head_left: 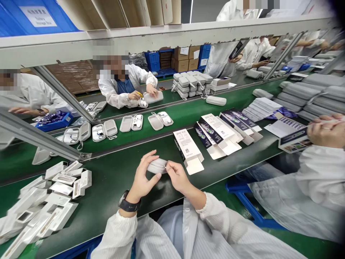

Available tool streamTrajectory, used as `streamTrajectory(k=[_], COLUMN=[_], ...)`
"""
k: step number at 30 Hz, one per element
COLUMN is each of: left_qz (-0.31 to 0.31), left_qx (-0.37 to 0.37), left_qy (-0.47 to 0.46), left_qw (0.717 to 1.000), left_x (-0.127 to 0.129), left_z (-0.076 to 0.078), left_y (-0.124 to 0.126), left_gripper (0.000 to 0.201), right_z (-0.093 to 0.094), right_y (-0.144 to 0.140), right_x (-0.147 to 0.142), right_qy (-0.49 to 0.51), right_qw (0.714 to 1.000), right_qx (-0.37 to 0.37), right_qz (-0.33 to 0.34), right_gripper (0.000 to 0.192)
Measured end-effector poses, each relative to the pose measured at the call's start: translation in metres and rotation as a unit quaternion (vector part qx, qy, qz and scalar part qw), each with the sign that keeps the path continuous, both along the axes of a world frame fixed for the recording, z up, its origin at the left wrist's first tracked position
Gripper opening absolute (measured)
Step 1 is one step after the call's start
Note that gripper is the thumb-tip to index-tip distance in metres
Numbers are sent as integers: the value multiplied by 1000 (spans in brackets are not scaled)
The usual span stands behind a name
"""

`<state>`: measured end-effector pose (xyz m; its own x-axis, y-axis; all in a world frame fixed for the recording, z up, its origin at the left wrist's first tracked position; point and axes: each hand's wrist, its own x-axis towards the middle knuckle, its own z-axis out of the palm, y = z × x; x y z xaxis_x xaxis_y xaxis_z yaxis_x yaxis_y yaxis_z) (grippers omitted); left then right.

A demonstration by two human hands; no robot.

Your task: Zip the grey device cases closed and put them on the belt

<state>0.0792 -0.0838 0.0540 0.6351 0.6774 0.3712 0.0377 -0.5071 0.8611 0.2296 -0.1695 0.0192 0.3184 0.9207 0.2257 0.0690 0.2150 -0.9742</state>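
A small grey zip case (156, 166) is held above the green work surface, its end turned toward me. My left hand (142, 178) wraps round it from the left, thumb below and fingers over the top. At the case's right end, my right hand (176, 176) pinches the zip side between thumb and fingertips; the zip pull is mostly hidden. The case looks closed or nearly so. Just right of my hands lies a white and dark printed carton (188, 145) with its end flap open. A black watch (129, 203) sits on my left wrist.
Small white boxes (51, 201) are heaped at left. Open grey cases (131, 123) with white devices line the conveyor. More flat cartons (218, 131) and stacked grey cases (304, 95) stand right. A co-worker's hand (326, 131) is at right; another co-worker (126, 86) sits opposite.
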Motion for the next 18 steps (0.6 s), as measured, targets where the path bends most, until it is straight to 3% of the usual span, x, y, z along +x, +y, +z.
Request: streamTrajectory(k=[3, 6, 14, 18], left_qz=[-4, -33, -96, -98], left_qx=[-26, -42, 11, -51], left_qy=[10, 26, 51, 44], left_qw=[1000, 998, 994, 993], left_x=[2, 6, 42, 54], left_z=[6, 9, 8, -11], left_y=[3, 7, -2, -5], left_gripper=[48, 46, 44, 73], right_z=[5, 14, 58, 61], right_y=[-6, -15, -34, -41], right_x=[4, 5, 21, 41], right_qy=[28, 21, -131, -150], right_qw=[999, 998, 983, 982], right_qx=[-32, -53, -110, -102], right_qz=[32, 17, -66, -59], right_gripper=[35, 36, 31, 30])
